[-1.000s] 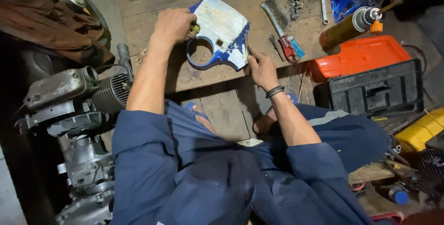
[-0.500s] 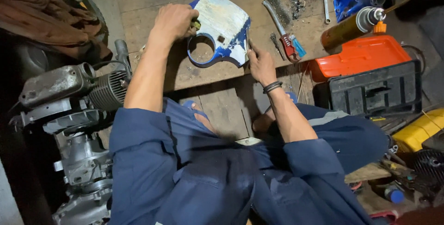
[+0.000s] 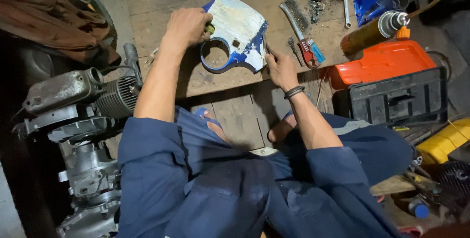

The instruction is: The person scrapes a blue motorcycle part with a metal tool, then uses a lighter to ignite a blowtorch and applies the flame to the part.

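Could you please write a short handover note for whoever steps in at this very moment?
Left hand: closed on a small yellowish piece, pressed to the left edge of the blue panel.
Right hand: fingers steady the panel's right lower edge; it holds nothing else.
The panel lies flat on the wooden board, round cut-out toward the person.
Wire brush and red wrench lie to its right, untouched.
Done: much of the panel's face is bare and pale. Left: blue paint along the edges and around the cut-out.

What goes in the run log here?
left hand: rubbing blue panel | right hand: steadying its edge | wire brush: idle
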